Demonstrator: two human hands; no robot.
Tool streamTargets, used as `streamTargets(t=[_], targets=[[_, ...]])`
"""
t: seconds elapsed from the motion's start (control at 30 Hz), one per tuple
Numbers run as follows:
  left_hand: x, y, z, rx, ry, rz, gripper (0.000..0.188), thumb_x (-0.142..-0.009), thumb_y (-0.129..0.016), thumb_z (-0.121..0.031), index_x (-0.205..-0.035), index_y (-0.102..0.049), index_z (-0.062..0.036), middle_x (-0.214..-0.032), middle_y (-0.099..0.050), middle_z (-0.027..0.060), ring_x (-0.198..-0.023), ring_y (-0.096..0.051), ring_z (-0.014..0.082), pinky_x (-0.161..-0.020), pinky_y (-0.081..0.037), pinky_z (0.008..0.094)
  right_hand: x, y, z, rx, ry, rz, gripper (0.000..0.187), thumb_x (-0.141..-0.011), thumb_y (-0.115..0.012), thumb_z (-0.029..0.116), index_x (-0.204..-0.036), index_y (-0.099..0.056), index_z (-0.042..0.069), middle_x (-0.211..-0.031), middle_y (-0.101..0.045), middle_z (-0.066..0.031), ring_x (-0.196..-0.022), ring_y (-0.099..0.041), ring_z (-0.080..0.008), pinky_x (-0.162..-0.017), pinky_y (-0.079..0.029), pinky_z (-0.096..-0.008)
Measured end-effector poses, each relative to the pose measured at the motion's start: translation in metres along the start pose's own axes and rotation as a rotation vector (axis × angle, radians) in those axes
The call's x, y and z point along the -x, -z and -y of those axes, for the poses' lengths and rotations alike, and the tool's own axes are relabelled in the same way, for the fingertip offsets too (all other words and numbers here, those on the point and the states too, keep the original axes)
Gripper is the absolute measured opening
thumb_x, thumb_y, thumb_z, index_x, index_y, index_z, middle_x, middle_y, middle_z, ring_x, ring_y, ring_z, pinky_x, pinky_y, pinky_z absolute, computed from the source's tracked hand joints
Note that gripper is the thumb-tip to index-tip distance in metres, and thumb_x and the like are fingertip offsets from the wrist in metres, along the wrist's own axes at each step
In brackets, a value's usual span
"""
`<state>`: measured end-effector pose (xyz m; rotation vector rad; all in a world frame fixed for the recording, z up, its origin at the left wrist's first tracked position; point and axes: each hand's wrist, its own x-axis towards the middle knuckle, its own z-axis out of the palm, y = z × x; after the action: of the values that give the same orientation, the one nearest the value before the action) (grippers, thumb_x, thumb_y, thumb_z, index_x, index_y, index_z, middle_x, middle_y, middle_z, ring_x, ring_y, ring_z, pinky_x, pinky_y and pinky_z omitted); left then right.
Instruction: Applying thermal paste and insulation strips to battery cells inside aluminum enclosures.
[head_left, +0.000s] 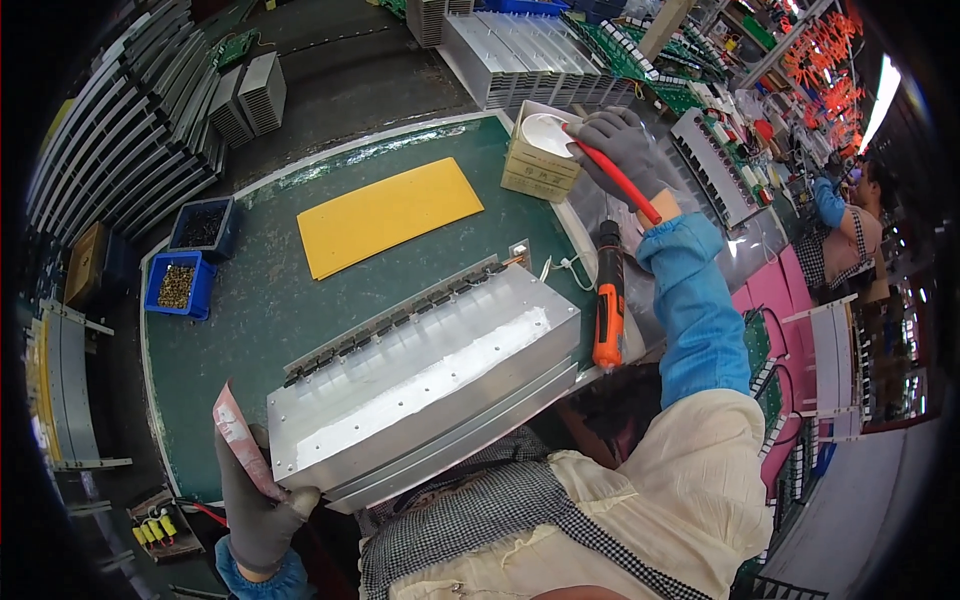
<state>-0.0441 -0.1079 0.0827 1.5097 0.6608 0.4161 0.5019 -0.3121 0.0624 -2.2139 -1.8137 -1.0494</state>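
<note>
A long silver metal heat sink (430, 385) lies on the bench in front of me, with a white paste band along its top and a row of black components on its far edge. My left hand (262, 500), gloved in grey, is closed at its near left corner, gripping a pink flat strip (243, 440) smeared with white. The thumb is against the heat sink. Beyond its right end, my grey-gloved right hand (622, 150) grips a red rod-shaped tool (615, 178) over an open carton (538, 175). White material (546, 133) fills the carton's round opening; the tool's working end is hidden.
An orange and black power screwdriver (609, 300) stands right of the heat sink. Yellow sheets (390, 215) lie on the green bench (240, 350). A blue bin (180, 285) of brass-coloured fasteners and a dark bin (203, 225) sit left. Another person (850, 230) works at far right.
</note>
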Motion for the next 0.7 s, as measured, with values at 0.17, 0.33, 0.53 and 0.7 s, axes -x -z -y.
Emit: streamTargets(t=[0.17,0.33,0.53,0.7], targets=[[-0.007,-0.006,-0.007,-0.135,-0.084,-0.028,0.099,-0.06,-0.075,-0.009,-0.145,-0.025,-0.0004,-0.12,-0.05,0.0078,-0.112,-0.054,0.019,-0.096,-0.044,0.0323,0.015,0.012,-0.003,0.001,-0.039,0.083,0.031,-0.083,-0.067,0.019,-0.113,-0.067,0.013,-0.102,-0.066,-0.0123,-0.104,-0.06,-0.031,-0.095,-0.044,-0.0404],[-0.009,-0.004,0.001,-0.105,0.013,-0.012,0.119,-0.062,-0.088,-0.03,-0.152,-0.016,0.0003,-0.12,-0.053,0.0086,-0.108,-0.058,0.0197,-0.092,-0.047,0.0322,-0.009,0.083,0.037,-0.865,-0.443,-0.262,0.027,-0.088,-0.069,0.022,-0.107,-0.069,0.003,-0.098,-0.07,-0.0094,-0.088,-0.065,-0.018,-0.08,-0.05,-0.0303],[-0.015,0.008,0.008,-0.203,-0.139,0.024,0.118,-0.064,-0.086,-0.03,-0.153,-0.015,-0.0004,-0.128,-0.054,0.0137,-0.118,-0.058,0.0255,-0.098,-0.049,0.0365,-0.043,0.142,0.076,-1.365,-0.6,-0.06,0.036,-0.096,-0.056,0.031,-0.113,-0.063,0.0,-0.093,-0.065,-0.01,-0.073,-0.056,-0.0079,-0.07,-0.048,-0.0199],[-0.01,0.004,0.014,-0.147,-0.063,-0.024,0.116,-0.063,-0.085,-0.025,-0.152,-0.016,-0.0002,-0.125,-0.054,0.0121,-0.116,-0.059,0.0256,-0.099,-0.048,0.0371,-0.096,0.127,0.143,-1.444,-0.883,0.218,0.022,-0.085,-0.064,0.018,-0.092,-0.064,-0.003,-0.077,-0.064,-0.0093,-0.057,-0.056,-0.0127,-0.052,-0.046,-0.024]])
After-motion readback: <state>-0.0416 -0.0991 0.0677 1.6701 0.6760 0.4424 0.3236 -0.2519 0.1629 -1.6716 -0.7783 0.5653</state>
